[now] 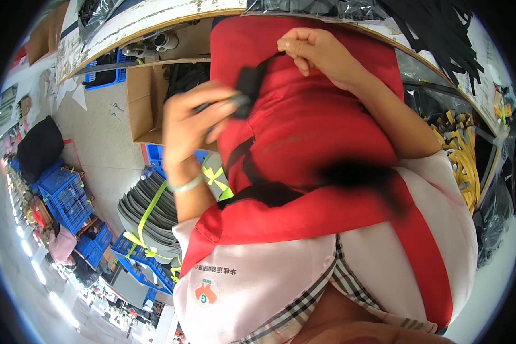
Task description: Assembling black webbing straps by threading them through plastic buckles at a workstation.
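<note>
Workshop floor (104,120) and worn white surface (155,20) beyond a red apron (309,129). Between the hands, a black strap (252,85) slants up rightward: narrow far end pinched in the right grip (314,53); broad near end beside the left grip (196,119), fingers curled, blurred, closure indeterminable.

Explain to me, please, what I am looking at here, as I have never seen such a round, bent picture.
No machine is at work here: these are a person's own bare hands. The one view comes from a wide fisheye camera on the head, looking down, so straight edges bend. The right hand pinches one end of a black strap; the left hand, blurred, holds it lower down. Behind them is a red apron. On the worktable ahead, black strips lie at the right.
</note>
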